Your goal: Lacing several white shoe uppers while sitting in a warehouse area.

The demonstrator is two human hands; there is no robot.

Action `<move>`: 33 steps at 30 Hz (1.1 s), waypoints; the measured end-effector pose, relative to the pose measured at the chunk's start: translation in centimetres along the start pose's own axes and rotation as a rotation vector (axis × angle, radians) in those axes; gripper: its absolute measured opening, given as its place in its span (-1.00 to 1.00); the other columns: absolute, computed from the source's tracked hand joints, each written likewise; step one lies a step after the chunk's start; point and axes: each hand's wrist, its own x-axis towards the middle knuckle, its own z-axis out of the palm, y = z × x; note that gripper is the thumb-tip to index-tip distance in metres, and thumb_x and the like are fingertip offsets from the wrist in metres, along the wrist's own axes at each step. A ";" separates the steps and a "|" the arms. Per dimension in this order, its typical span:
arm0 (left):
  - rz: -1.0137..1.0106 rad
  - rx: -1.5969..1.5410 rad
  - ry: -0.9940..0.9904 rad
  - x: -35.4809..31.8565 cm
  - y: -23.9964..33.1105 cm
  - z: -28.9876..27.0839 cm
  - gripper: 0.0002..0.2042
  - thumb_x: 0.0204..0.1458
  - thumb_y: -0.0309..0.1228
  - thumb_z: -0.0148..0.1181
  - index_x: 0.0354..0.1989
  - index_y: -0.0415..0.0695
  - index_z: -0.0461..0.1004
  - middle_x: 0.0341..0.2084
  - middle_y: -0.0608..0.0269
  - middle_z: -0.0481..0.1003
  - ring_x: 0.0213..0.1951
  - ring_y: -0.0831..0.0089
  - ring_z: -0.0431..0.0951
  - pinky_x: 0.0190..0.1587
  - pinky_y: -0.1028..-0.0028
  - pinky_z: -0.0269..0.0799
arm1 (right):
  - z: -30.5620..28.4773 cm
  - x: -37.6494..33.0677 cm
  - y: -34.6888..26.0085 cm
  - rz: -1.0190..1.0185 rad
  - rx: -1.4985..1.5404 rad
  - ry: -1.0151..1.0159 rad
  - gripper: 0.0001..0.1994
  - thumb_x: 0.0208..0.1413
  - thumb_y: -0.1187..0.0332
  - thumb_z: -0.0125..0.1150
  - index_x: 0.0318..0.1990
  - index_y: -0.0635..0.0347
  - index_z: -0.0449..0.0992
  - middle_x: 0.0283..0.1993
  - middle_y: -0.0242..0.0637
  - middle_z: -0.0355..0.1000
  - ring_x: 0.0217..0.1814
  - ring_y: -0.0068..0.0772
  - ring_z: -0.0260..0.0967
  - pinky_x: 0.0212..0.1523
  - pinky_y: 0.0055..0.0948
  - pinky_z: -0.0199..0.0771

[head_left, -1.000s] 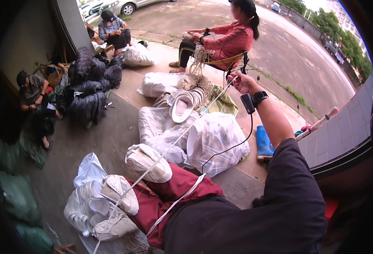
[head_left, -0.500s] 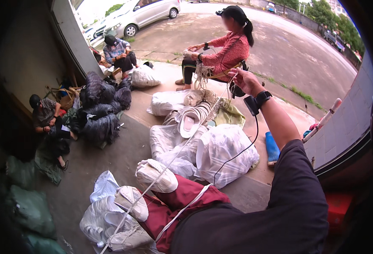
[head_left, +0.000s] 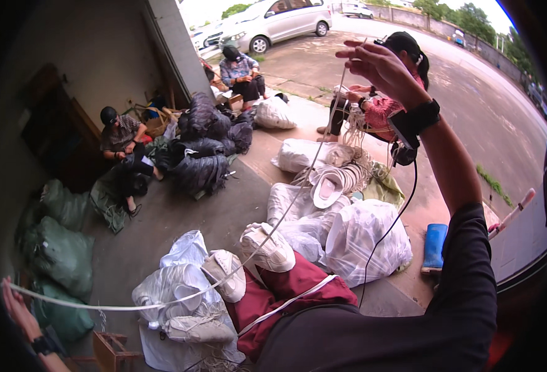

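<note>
We see soft, overcast daylight coming from the open yard at the top; the left side sits dim under cover. Shadows are faint. Edges bend and darken heavily, with slight blur there.

The cord (head_left: pixel 162 304) was white, as were the shoes (head_left: pixel 267 248) and the clear-white plastic bags (head_left: pixel 366 239), while the trousers (head_left: pixel 286 291) were dark red with a white side stripe and the sleeve (head_left: pixel 466 291) was black. The wrist strap (head_left: pixel 423 116) and its cable (head_left: pixel 404 211) were black, the bundles (head_left: pixel 202 155) by the wall were glossy black, and the sacks (head_left: pixel 62 248) at the left were dull green. The boot (head_left: pixel 435 247) was blue, the car (head_left: pixel 280 22) silver, the floor (head_left: pixel 180 217) grey, and the seated person's top (head_left: pixel 379 111) pinkish red.
</note>
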 end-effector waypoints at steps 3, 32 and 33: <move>0.061 -0.084 -0.036 0.5 3.9 4.8 -0.70 0.17 -0.25 0.12 0.05 -0.04 0.46 -0.04 0.51 0.48 -0.47 0.85 0.19 -0.40 0.80 0.13 | 5.3 2.0 -3.4 -0.102 -0.101 -0.135 -0.65 0.26 0.20 0.04 -0.03 0.37 0.42 0.04 -0.11 0.46 0.01 -0.46 0.43 0.03 -0.54 0.45; 0.366 -0.288 -0.613 -15.4 29.8 31.7 -0.85 0.05 -0.30 0.26 -0.28 -0.07 0.57 -0.40 0.43 0.59 -0.55 0.85 0.33 -0.46 0.73 0.32 | 32.4 1.8 -21.2 -0.373 -0.245 -0.222 -0.71 0.21 0.24 0.12 -0.40 0.28 0.60 -0.63 -0.41 0.40 -0.61 -0.66 0.26 -0.62 -0.61 0.20; 0.354 -0.262 -0.621 -15.4 29.2 31.6 -0.83 0.06 -0.29 0.24 -0.23 -0.07 0.56 -0.36 0.43 0.58 -0.55 0.87 0.32 -0.48 0.78 0.30 | 32.8 1.9 -20.7 -0.356 -0.245 -0.236 -0.71 0.21 0.24 0.12 -0.40 0.28 0.60 -0.63 -0.41 0.40 -0.61 -0.66 0.26 -0.62 -0.61 0.20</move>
